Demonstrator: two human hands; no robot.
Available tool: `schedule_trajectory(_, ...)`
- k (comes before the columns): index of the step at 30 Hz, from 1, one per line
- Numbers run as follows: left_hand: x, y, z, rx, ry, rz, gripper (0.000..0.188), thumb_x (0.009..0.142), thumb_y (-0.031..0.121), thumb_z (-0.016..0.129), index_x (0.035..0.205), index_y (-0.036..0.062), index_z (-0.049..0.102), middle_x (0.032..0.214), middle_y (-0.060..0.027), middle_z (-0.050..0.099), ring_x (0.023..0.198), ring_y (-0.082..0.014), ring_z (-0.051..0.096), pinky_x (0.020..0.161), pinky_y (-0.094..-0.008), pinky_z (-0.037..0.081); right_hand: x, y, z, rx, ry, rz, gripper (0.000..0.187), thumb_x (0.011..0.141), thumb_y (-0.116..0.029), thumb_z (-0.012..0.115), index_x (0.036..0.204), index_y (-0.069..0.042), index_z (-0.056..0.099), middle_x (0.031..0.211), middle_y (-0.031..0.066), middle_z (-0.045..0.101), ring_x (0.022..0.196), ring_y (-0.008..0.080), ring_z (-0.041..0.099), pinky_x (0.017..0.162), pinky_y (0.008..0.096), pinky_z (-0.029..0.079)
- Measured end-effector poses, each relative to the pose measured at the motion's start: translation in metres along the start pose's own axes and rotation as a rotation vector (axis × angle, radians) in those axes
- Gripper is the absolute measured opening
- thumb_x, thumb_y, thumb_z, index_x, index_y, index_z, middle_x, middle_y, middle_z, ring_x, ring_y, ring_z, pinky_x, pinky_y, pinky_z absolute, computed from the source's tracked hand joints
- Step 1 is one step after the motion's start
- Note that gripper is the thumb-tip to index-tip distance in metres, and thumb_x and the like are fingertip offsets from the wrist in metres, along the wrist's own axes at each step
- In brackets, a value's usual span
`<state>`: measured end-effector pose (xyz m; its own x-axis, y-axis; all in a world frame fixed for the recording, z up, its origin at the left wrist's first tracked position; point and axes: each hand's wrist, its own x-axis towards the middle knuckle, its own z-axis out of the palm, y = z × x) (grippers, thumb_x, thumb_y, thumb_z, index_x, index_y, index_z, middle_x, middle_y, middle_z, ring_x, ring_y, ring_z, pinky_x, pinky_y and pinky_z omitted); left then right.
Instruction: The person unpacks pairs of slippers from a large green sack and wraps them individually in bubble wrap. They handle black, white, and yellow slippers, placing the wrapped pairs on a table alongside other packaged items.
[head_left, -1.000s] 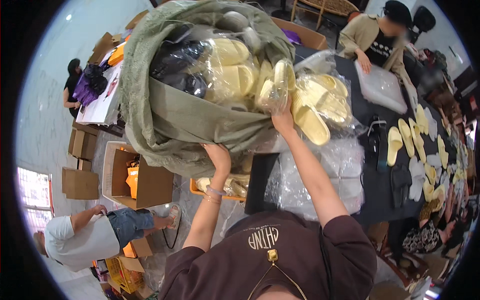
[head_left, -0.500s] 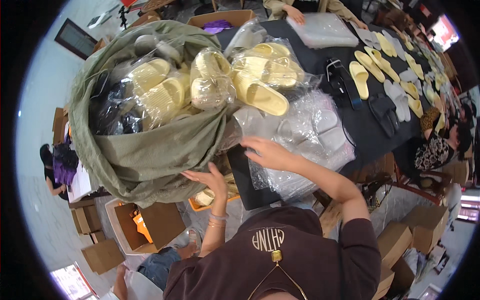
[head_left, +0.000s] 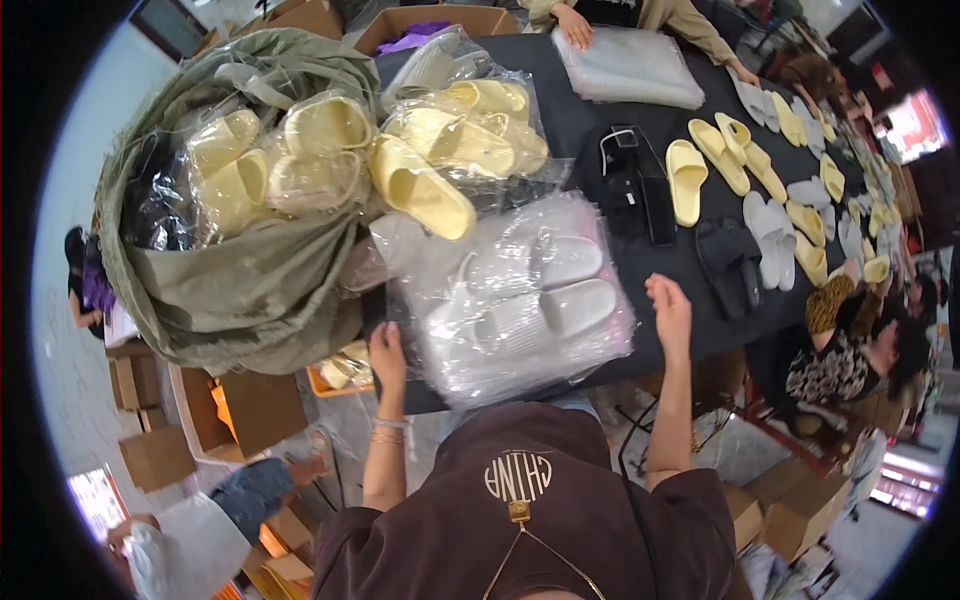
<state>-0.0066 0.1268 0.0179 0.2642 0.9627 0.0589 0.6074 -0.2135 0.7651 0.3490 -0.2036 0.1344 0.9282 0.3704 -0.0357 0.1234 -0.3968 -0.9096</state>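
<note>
A pair of white ribbed slippers lies on a pile of clear plastic bags on the table in front of me; glare makes it hard to tell whether they are inside the top bag. My left hand is raised at the table edge, left of the pile, with nothing visible in it. To the pile's right, my right hand hovers over the black cloth, its fingers loosely bent and empty. A large green cloth sack with bagged yellow slippers stands at the left.
More bagged yellow slippers sit between sack and pile. Black sandals, a black slipper and loose yellow slippers spread rightward. Across the table, another person's hand rests on a stack of clear bags. Cardboard boxes stand below.
My hands have moved apart: the left has left the sack's lower side, and the right has swung right, off the bags. The white slippers now show more plainly. The view has shifted.
</note>
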Motion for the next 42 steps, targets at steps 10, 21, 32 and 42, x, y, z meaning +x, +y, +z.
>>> schedule_trajectory(10, -0.026, 0.025, -0.005, -0.35, -0.327, -0.609, 0.023, 0.088, 0.022, 0.054, 0.08, 0.0001, 0.058, 0.047, -0.0017, 0.043, 0.034, -0.0102, 0.04, 0.032, -0.0268, 0.028, 0.025, 0.061, -0.057, -0.325, -0.545, 0.029, 0.035, 0.085, -0.027, 0.057, 0.108, -0.002, 0.058, 0.097, 0.0151, 0.064, 0.09, 0.0272, 0.061, 0.078, 0.0347, 0.046)
schedule_trajectory(21, -0.045, -0.05, 0.001, 0.12, -0.468, -0.494, 0.022, 0.085, 0.022, 0.056, 0.079, 0.0011, 0.055, 0.056, -0.0055, 0.052, 0.042, -0.0135, 0.047, 0.037, -0.0289, 0.037, 0.169, 0.019, 0.024, -0.677, -0.161, -0.693, 0.06, 0.09, -0.036, 0.043, 0.135, 0.001, 0.028, 0.142, 0.0176, 0.026, 0.13, 0.0317, 0.027, 0.105, 0.0462, 0.022)
schedule_trajectory(32, -0.087, 0.013, 0.03, 0.224, 0.1, -0.196, 0.025, 0.082, 0.022, 0.06, 0.101, 0.0061, 0.058, 0.088, -0.014, 0.064, 0.081, -0.0258, 0.062, 0.074, -0.0347, 0.048, 0.204, 0.09, 0.103, -0.958, -0.136, -0.561, 0.062, 0.09, -0.038, 0.041, 0.138, -0.003, 0.024, 0.147, 0.0116, 0.018, 0.135, 0.026, 0.018, 0.108, 0.0433, 0.017)
schedule_trajectory(42, -0.073, -0.005, 0.023, 0.127, 0.074, -0.199, 0.027, 0.08, 0.022, 0.065, 0.1, 0.004, 0.06, 0.076, -0.0083, 0.064, 0.069, -0.0174, 0.062, 0.063, -0.029, 0.049, 0.192, 0.073, 0.111, -0.894, -0.18, -0.518, 0.058, 0.092, -0.035, 0.038, 0.136, 0.002, 0.026, 0.145, 0.0168, 0.019, 0.133, 0.0315, 0.021, 0.107, 0.0437, 0.019)
